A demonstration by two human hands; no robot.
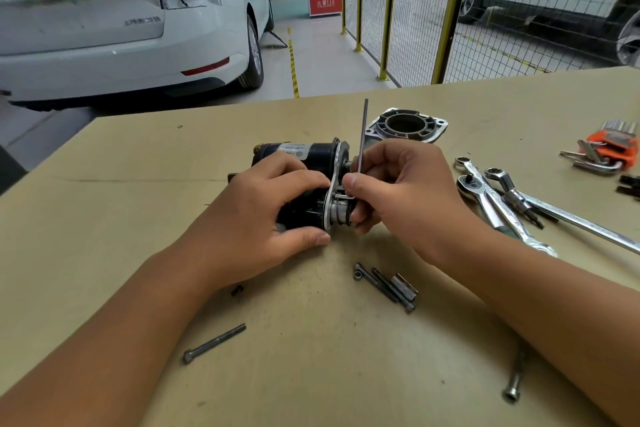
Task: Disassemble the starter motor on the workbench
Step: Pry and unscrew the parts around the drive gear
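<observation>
Here the left hand (pixel 277 204) wraps its fingers round the black starter motor (pixel 304 184), which lies on its side in the middle of the workbench (pixel 138 201). Beside it, the right hand (pixel 398 198) pinches a long hex key (pixel 363 139) whose short end pokes into a screw on the silver end plate (pixel 334 184). This looks like the unscrewing step. Next, the key needs slow turns while the motor is held tight. Loose bolts (pixel 384 284) lie nearby, wrenches (pixel 502 204) farther right.

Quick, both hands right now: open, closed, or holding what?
Left hand: closed around the starter motor, steadying it.
Right hand: pinching the hex key at the motor's plate end.
</observation>
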